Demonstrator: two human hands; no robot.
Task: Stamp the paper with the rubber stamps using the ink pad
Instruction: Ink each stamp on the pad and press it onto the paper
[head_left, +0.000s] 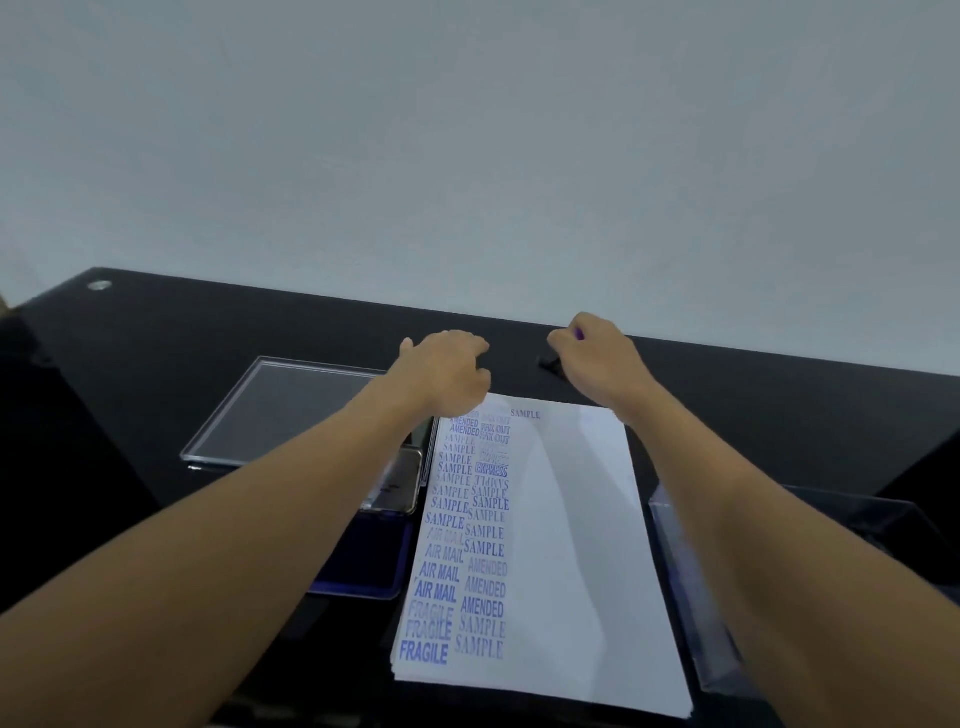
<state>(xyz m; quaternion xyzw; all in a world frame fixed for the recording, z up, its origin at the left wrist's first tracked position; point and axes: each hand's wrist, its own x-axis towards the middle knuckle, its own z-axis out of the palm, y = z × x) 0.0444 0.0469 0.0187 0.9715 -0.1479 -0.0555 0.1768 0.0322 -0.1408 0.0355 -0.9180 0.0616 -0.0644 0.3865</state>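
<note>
- Right hand (597, 356): we noted the fingers curled down, a purple spot showing between them, gripping a dark rubber stamp (551, 364). The stamp's base met the black table (779, 410) just beyond the far edge of the paper.
- Left hand (447, 369): seen from the back, with the fingers curled under at the paper's far left corner. We could not tell whether it held anything.
- Paper (571, 545): a white stack lying between the forearms. Its left half bore two columns of blue prints: FRAGILE, AIR MAIL, SAMPLE, AMENDED, EXPRESS, FAX OUT. A single SAMPLE print sat at the top, right of those columns.
- Ink pad (363, 577): an open case just left of the paper, with the blue pad in the near half and the metal lid (402, 483) laid back on the far side. The left forearm partly hid it.
- Clear flat tray (280, 410): beyond the ink pad, with the dark table showing through it.
- Clear box (691, 597): just right of the paper, under the right forearm. Its contents were dark and we could not make them out.
</note>
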